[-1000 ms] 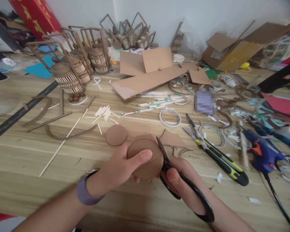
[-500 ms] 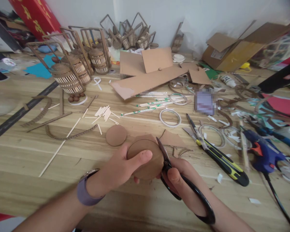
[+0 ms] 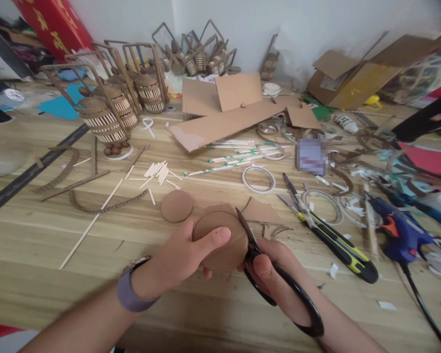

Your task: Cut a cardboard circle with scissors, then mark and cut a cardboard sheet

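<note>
My left hand (image 3: 180,255) pinches a round brown cardboard disc (image 3: 224,245), thumb across its face, a purple watch on the wrist. My right hand (image 3: 279,277) grips black-handled scissors (image 3: 275,274), whose blades (image 3: 246,228) run along the disc's right edge. A smaller cut cardboard disc (image 3: 177,205) lies on the wooden table just beyond my left hand. Cardboard offcuts (image 3: 260,212) lie behind the scissors.
A yellow-black utility knife (image 3: 330,240) and a blue glue gun (image 3: 400,230) lie to the right. Tape rings (image 3: 258,179), short wooden sticks (image 3: 158,171), cardboard sheets (image 3: 220,122) and slatted cardboard lanterns (image 3: 103,117) fill the back. A black strip (image 3: 29,171) crosses the left.
The scissor blades have shifted slightly along the disc's edge and the disc has turned a little in my left hand. Otherwise the scene is the same.
</note>
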Action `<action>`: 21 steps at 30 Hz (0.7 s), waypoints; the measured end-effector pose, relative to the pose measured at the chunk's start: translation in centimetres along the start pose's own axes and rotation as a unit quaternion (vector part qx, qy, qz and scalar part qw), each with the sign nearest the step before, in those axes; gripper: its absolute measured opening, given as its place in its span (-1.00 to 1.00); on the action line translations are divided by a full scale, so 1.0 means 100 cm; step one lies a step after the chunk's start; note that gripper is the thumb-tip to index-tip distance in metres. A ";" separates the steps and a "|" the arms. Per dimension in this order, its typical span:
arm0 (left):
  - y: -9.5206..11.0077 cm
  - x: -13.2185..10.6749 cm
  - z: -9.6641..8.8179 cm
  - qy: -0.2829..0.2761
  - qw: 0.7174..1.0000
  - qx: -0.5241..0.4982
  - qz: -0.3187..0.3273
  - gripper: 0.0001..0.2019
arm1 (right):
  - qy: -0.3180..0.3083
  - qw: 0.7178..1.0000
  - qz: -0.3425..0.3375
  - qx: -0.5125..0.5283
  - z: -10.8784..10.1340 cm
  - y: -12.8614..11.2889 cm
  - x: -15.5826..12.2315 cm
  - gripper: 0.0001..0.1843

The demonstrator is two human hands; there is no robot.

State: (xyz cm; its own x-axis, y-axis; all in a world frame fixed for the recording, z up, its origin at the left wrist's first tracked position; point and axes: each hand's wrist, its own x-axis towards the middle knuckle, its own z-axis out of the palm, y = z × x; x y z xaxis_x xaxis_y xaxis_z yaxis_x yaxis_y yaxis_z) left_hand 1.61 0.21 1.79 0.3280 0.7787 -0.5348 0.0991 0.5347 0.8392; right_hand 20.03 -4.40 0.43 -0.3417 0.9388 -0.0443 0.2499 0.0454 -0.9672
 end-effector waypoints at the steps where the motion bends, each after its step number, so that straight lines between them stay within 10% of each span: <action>1: 0.000 0.000 0.000 -0.001 1.000 -0.001 0.002 -0.64 | -0.001 1.000 0.001 0.002 0.000 0.000 0.000 -0.26; 21: 0.000 0.000 0.000 0.000 1.000 -0.004 0.001 -0.61 | -0.003 1.000 0.006 0.013 0.000 0.005 0.000 -0.26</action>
State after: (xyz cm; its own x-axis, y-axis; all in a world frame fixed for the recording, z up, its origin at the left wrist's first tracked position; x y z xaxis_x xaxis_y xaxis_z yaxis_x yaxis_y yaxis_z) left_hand 1.63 0.18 1.83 0.3284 0.7798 -0.5330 0.0903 0.5358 0.8395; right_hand 20.18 -4.40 -0.01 -0.3443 0.9371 -0.0565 0.2305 0.0260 -0.9727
